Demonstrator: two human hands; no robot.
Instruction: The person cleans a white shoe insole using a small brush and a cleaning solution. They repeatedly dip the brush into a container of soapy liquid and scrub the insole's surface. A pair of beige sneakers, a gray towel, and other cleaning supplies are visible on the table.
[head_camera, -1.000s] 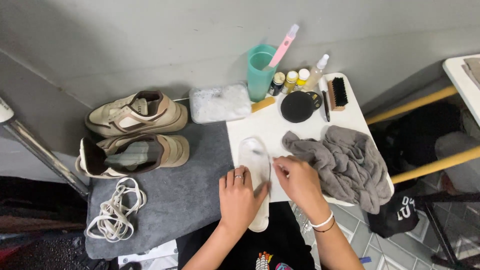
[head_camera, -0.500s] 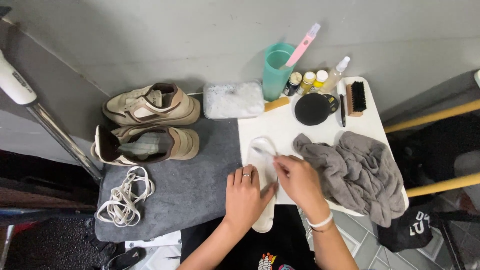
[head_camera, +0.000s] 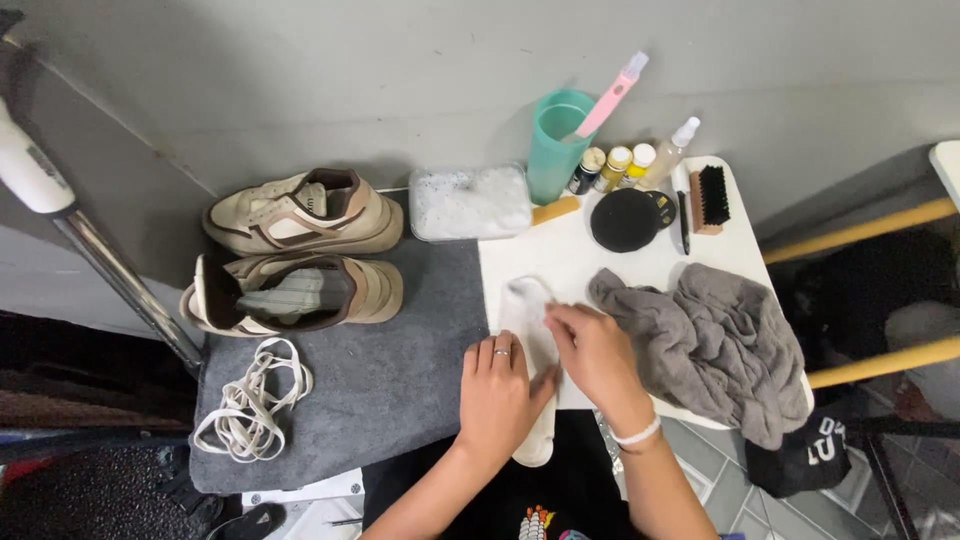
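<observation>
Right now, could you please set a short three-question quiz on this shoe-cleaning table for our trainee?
1. True or false: both hands rest on the white insole.
2. What lies nearest the right hand: A) brush, B) grey cloth, C) laces?
3. What stands in the green cup?

Key:
1. True; the left hand presses its lower part, the right hand its middle.
2. B, the grey cloth.
3. A pink toothbrush.

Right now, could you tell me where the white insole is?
In the head view, the white insole lies at the white table's left edge, under both hands, between the grey mat and the grey towel.
</observation>
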